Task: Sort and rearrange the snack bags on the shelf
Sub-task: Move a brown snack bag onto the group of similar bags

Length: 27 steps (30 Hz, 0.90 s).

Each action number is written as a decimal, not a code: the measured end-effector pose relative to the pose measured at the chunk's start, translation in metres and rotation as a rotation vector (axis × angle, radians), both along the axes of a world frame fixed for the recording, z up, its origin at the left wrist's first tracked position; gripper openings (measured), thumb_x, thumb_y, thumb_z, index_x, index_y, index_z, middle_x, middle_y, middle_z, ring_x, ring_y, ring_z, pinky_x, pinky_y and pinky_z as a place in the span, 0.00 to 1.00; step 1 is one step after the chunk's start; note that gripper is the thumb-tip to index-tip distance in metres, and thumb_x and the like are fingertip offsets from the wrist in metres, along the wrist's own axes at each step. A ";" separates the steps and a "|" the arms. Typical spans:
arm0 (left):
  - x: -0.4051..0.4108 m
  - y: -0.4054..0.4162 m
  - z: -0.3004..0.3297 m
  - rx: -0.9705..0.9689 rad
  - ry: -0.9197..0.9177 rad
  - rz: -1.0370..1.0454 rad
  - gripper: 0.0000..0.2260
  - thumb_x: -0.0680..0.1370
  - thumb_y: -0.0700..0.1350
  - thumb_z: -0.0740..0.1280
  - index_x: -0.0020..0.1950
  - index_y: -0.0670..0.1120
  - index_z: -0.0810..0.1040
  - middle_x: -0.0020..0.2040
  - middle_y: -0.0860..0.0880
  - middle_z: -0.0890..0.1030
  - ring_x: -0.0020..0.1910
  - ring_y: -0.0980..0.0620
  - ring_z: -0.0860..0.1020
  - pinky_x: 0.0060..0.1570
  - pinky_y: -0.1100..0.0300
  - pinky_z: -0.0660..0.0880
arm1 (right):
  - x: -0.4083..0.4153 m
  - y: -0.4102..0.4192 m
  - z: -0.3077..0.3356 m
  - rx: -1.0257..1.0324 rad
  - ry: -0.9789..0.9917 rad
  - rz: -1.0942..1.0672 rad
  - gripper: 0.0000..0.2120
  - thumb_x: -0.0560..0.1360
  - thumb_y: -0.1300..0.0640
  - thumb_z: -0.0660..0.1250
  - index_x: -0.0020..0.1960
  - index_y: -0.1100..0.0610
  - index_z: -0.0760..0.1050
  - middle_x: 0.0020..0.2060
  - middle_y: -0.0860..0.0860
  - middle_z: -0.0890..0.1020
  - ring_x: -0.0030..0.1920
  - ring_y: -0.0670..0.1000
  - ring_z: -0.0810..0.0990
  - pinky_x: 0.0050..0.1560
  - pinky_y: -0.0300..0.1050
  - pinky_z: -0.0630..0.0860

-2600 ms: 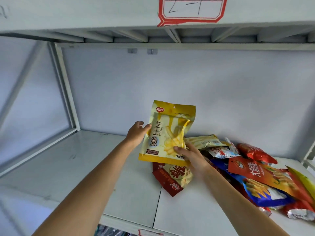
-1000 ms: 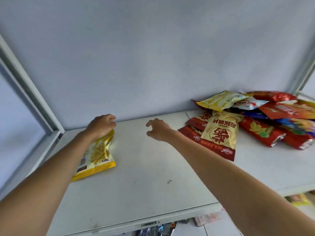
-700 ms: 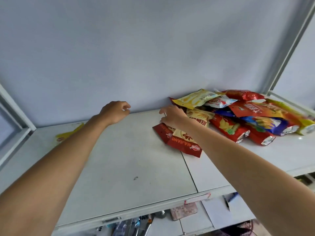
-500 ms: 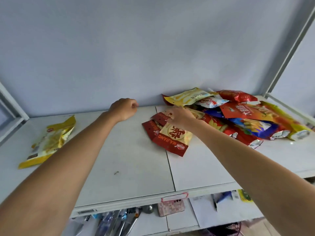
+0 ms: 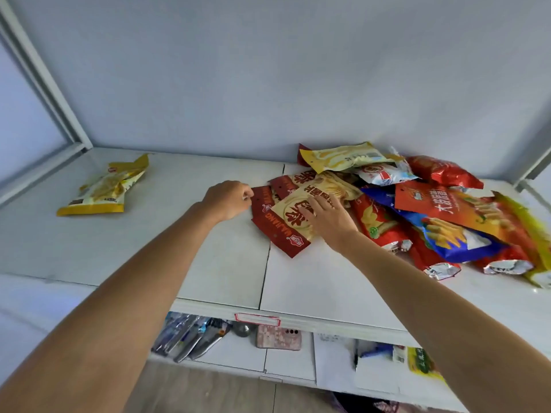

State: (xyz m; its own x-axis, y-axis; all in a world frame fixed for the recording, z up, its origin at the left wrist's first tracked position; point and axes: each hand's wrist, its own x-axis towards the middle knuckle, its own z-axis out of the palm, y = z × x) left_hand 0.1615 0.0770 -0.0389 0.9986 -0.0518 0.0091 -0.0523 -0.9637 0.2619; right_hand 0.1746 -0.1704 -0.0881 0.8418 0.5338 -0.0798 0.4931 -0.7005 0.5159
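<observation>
Reaching into the heap, the right hand (image 5: 326, 217) lay flat with fingers spread on the flat red-and-cream foil snack bag (image 5: 290, 217) at the left edge of the pile of mixed snack bags (image 5: 432, 210), on the right half of the white metal shelf (image 5: 134, 248); left hand (image 5: 228, 199) was curled just beside that bag's upper red corner, fingertips pressed together, whether they pinched the edge could not be told

A second bag of the same print (image 5: 295, 180) sat partly under it. Yellow plastic snack bag (image 5: 105, 189) lay alone well apart at the far left, looked already sorted

Judged handling: bag light, thin, crinkly film, slippery on painted metal, contents likely brittle so no squeezing the middle. Best hold looked like the sealed red edge or corner, pinched, sliding it clear of the neighbours rather than lifting through the pile, which could drag others along
</observation>
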 end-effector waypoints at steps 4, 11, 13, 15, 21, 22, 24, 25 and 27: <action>-0.011 0.012 0.000 0.028 0.005 0.076 0.15 0.79 0.46 0.61 0.64 0.50 0.78 0.64 0.49 0.78 0.63 0.47 0.75 0.59 0.56 0.69 | 0.007 0.000 -0.011 0.111 -0.040 0.076 0.37 0.75 0.56 0.67 0.77 0.56 0.52 0.75 0.59 0.61 0.75 0.59 0.60 0.74 0.59 0.55; -0.010 0.046 0.008 -0.061 0.014 0.180 0.13 0.78 0.47 0.62 0.61 0.50 0.79 0.62 0.50 0.79 0.61 0.48 0.76 0.58 0.56 0.71 | 0.004 0.013 -0.004 0.747 -0.075 0.116 0.22 0.75 0.52 0.66 0.67 0.58 0.70 0.61 0.55 0.78 0.63 0.57 0.74 0.64 0.53 0.67; -0.006 0.053 0.011 -0.174 0.023 0.232 0.12 0.78 0.47 0.62 0.59 0.49 0.80 0.61 0.49 0.80 0.59 0.48 0.78 0.57 0.57 0.72 | 0.003 0.013 0.010 1.012 -0.067 0.085 0.19 0.76 0.54 0.66 0.65 0.57 0.72 0.59 0.53 0.79 0.60 0.56 0.75 0.62 0.52 0.68; -0.002 0.055 0.015 -0.329 0.033 0.256 0.12 0.78 0.50 0.63 0.58 0.48 0.80 0.59 0.48 0.81 0.57 0.48 0.78 0.56 0.57 0.72 | 0.002 0.013 0.029 1.284 -0.039 0.025 0.14 0.77 0.54 0.64 0.62 0.57 0.75 0.56 0.53 0.79 0.55 0.53 0.76 0.56 0.49 0.72; 0.007 0.008 0.057 -0.925 0.022 0.064 0.16 0.79 0.59 0.59 0.62 0.51 0.71 0.60 0.48 0.78 0.60 0.50 0.77 0.61 0.50 0.72 | -0.008 0.014 0.090 2.273 0.583 -0.393 0.07 0.80 0.53 0.62 0.49 0.54 0.77 0.45 0.53 0.85 0.46 0.53 0.84 0.50 0.52 0.82; 0.009 -0.001 0.062 -0.993 0.028 0.031 0.16 0.80 0.58 0.59 0.63 0.52 0.70 0.62 0.48 0.78 0.61 0.50 0.77 0.60 0.51 0.73 | -0.008 0.014 0.093 2.348 0.641 -0.438 0.07 0.79 0.53 0.62 0.51 0.54 0.78 0.47 0.53 0.85 0.48 0.54 0.84 0.51 0.54 0.81; 0.011 -0.014 0.071 -1.093 0.070 -0.033 0.17 0.78 0.60 0.61 0.63 0.52 0.72 0.62 0.48 0.78 0.61 0.51 0.77 0.59 0.52 0.75 | -0.011 0.015 0.096 2.398 0.718 -0.475 0.10 0.79 0.53 0.63 0.56 0.57 0.77 0.50 0.56 0.85 0.50 0.57 0.84 0.51 0.55 0.80; 0.011 -0.020 0.075 -1.119 0.092 -0.061 0.17 0.77 0.60 0.63 0.60 0.52 0.75 0.60 0.49 0.80 0.61 0.50 0.77 0.59 0.51 0.74 | -0.014 0.015 0.097 2.403 0.753 -0.467 0.11 0.79 0.53 0.63 0.57 0.58 0.76 0.50 0.57 0.84 0.48 0.57 0.84 0.47 0.54 0.81; 0.011 -0.028 0.080 -1.126 0.115 -0.103 0.15 0.73 0.60 0.67 0.54 0.52 0.80 0.55 0.51 0.83 0.60 0.49 0.78 0.60 0.49 0.72 | -0.020 0.016 0.100 2.384 0.808 -0.441 0.10 0.79 0.54 0.62 0.56 0.58 0.76 0.50 0.58 0.84 0.45 0.57 0.84 0.39 0.49 0.82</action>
State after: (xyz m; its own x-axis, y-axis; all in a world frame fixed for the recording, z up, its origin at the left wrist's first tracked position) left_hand 0.1728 0.0487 0.0412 0.9880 -0.1539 0.0105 -0.0370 -0.1702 0.9847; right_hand 0.1544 -0.1546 0.0118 0.9907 0.0773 -0.1116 -0.1320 0.3571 -0.9247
